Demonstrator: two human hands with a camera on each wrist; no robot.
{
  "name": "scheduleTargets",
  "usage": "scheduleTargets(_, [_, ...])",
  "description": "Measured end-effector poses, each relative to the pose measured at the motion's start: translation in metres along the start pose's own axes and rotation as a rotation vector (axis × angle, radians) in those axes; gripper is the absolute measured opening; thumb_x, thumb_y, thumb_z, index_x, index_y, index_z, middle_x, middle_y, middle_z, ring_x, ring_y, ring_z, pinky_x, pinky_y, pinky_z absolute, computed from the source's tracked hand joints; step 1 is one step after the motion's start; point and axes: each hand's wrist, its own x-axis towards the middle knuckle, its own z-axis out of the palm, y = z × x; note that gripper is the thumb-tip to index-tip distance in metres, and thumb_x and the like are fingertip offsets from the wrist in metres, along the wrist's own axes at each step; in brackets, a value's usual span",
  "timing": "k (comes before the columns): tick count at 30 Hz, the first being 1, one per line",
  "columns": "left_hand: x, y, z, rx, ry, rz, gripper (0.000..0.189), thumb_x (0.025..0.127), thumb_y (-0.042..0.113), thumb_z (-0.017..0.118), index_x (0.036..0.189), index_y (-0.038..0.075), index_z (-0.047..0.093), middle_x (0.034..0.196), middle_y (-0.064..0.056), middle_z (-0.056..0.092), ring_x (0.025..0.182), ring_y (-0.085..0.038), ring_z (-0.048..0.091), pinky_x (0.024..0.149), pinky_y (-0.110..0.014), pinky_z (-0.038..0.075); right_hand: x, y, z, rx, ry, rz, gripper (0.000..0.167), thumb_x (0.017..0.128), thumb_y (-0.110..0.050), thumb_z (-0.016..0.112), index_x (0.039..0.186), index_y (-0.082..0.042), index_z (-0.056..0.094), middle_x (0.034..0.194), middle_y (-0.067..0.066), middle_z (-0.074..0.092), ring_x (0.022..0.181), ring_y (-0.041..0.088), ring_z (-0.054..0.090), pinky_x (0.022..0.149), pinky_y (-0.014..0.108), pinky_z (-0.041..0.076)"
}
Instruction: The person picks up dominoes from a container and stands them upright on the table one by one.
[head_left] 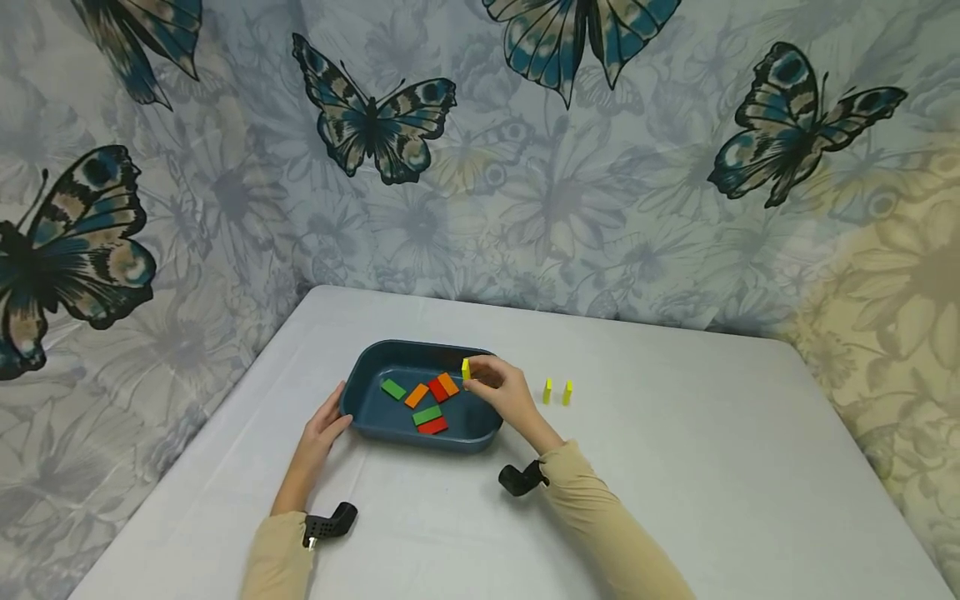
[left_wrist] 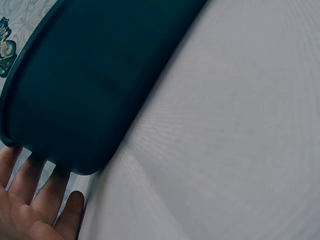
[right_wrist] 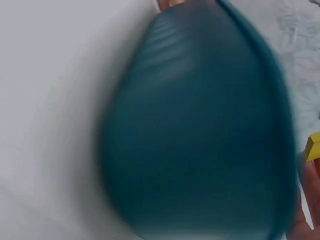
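Here's the right hand (head_left: 512,395), thumb and fingers pinching a yellow block (head_left: 466,369) at their tips, right over the near end of the blue tray (head_left: 420,441)! Across at the opposite end, the left hand (head_left: 322,429) has its fingers extended and spread, touching the tray's outer wall. Inside, to the right hand's left, lie two green blocks (head_left: 393,389), two orange blocks (head_left: 417,396) and two red blocks (head_left: 432,426). And just right of that pinching hand, two more yellow blocks (head_left: 567,392) stand upright, slightly apart, on the table (head_left: 712,467)!
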Motion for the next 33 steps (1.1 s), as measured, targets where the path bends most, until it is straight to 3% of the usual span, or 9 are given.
scheduleTargets(7, [-0.003,-0.002,0.000,-0.001,0.010,-0.021,0.059,0.092,0.013,0.050,0.143,0.006,0.020,0.144,-0.013,0.019,0.128,-0.023,0.024,0.091,-0.012,0.030,-0.003,-0.016,-0.021,0.071,0.067,0.022,0.029,0.080,0.009,0.060,0.108,0.014,0.053,0.095,0.024,0.058,0.085,0.026,0.057,0.073,0.032,0.049])
scheduleTargets(13, [-0.005,-0.001,-0.001,0.011,0.020,-0.032,0.058,0.093,0.014,0.050,0.143,0.007,0.021,0.145,-0.012,0.019,0.129,-0.023,0.023,0.091,-0.012,0.029,-0.011,-0.021,-0.047,-0.018,0.101,-0.051,0.027,0.077,0.013,0.062,0.103,0.013,0.055,0.093,0.024,0.059,0.084,0.032,0.058,0.072,0.039,0.049])
scheduleTargets(17, [-0.006,0.001,-0.001,0.020,0.018,-0.036,0.058,0.093,0.015,0.049,0.143,0.007,0.021,0.145,-0.011,0.018,0.129,-0.024,0.022,0.091,-0.012,0.029,-0.020,-0.020,-0.071,-0.096,0.144,-0.048,0.026,0.076,0.014,0.063,0.100,0.015,0.055,0.092,0.024,0.059,0.084,0.032,0.058,0.074,0.038,0.049])
scheduleTargets(21, [-0.005,0.002,0.000,0.029,0.013,-0.036,0.057,0.093,0.014,0.049,0.143,0.008,0.021,0.145,-0.010,0.019,0.129,-0.025,0.022,0.091,-0.011,0.029,-0.033,-0.012,-0.096,-0.176,0.195,0.008,0.025,0.076,0.013,0.062,0.100,0.015,0.054,0.092,0.025,0.059,0.084,0.036,0.057,0.074,0.031,0.048])
scheduleTargets(27, [-0.001,0.007,0.003,0.015,0.009,-0.044,0.057,0.093,0.009,0.047,0.143,0.007,0.020,0.146,-0.009,0.017,0.130,-0.025,0.020,0.091,-0.011,0.028,-0.058,0.043,-0.134,-0.341,0.218,0.120,0.024,0.079,-0.002,0.067,0.099,0.005,0.056,0.091,0.015,0.061,0.084,0.020,0.058,0.070,0.020,0.047])
scheduleTargets(30, [0.000,0.004,0.003,0.009,0.012,-0.040,0.057,0.093,0.012,0.049,0.143,0.008,0.021,0.145,-0.009,0.018,0.130,-0.024,0.021,0.092,-0.012,0.028,-0.067,0.058,-0.143,-0.405,0.184,0.226,0.023,0.078,-0.003,0.067,0.097,0.004,0.056,0.090,0.014,0.062,0.084,0.022,0.059,0.070,0.029,0.049])
scheduleTargets(33, [-0.002,0.003,0.002,0.011,0.016,-0.034,0.058,0.093,0.012,0.049,0.143,0.007,0.021,0.145,-0.010,0.019,0.129,-0.025,0.022,0.092,-0.013,0.029,-0.071,0.062,-0.146,-0.432,0.132,0.331,0.022,0.078,-0.001,0.066,0.097,0.005,0.057,0.092,0.019,0.062,0.087,0.032,0.059,0.072,0.040,0.049])
